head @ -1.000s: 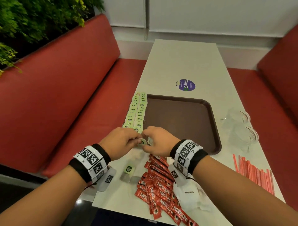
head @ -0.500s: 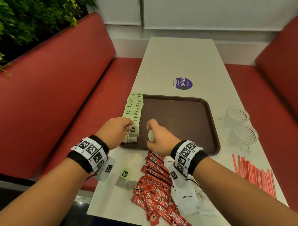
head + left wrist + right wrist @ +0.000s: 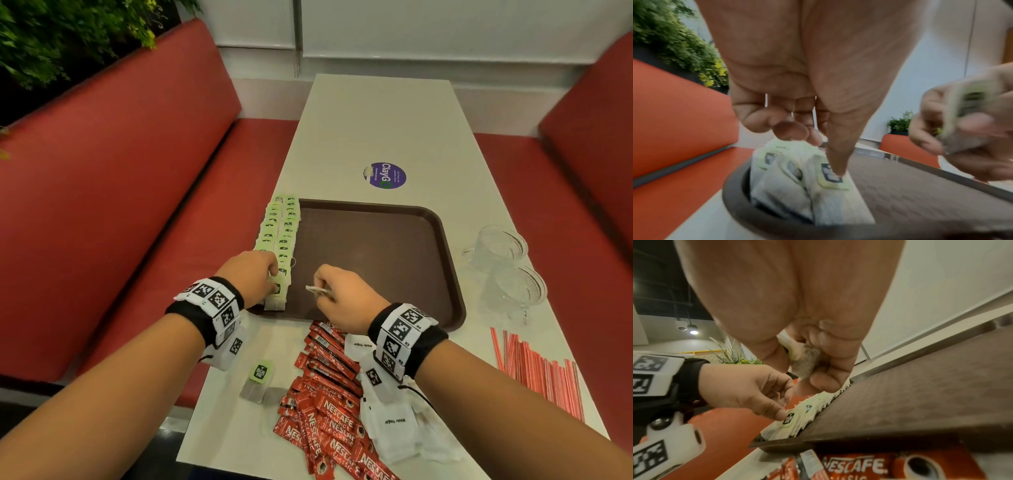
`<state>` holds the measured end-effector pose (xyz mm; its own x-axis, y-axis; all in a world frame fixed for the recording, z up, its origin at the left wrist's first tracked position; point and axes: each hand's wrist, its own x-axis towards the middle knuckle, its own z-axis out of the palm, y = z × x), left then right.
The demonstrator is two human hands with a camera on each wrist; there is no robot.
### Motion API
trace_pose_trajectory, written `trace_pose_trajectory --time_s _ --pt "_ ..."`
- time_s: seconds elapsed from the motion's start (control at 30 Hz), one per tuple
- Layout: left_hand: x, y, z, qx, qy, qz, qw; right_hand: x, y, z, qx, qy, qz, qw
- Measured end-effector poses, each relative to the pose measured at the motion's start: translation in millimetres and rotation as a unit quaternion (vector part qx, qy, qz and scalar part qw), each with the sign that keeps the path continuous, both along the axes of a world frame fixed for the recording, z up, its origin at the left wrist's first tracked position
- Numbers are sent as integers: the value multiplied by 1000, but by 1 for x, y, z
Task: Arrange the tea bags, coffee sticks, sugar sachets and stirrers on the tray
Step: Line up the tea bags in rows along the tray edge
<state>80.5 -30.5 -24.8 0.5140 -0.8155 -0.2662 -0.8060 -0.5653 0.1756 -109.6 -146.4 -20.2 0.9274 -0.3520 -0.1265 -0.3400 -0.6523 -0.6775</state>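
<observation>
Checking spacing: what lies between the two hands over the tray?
Only bare tray floor between the left hand and right hand, seen in the head view.

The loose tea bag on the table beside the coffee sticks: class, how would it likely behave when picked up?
The loose tea bag looks thin and papery, so it is probably light and floppy. Its green tag seems attached separately, so it may dangle. Lying flat, it is unlikely to roll.

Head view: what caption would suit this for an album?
Left hand presses the tea bag row on the tray; right hand holds another.
</observation>
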Motion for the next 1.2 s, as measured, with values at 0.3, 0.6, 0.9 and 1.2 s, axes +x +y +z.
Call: trace_pose_trajectory --time_s 0.3,0.6,0.9,1.2 --pt "-5 -4 -10 68 -27 -71 995 3 -3 -10 -52 3 18 998" --pt "-10 -5 6 -79 42 -104 991 6 -8 -14 -38 -24 -2 999" --pt "-25 -2 22 -224 23 -173 959 12 -2 -11 -30 -57 -20 998" --pt "-7 10 33 -234 67 -80 967 10 2 -5 -69 15 14 997"
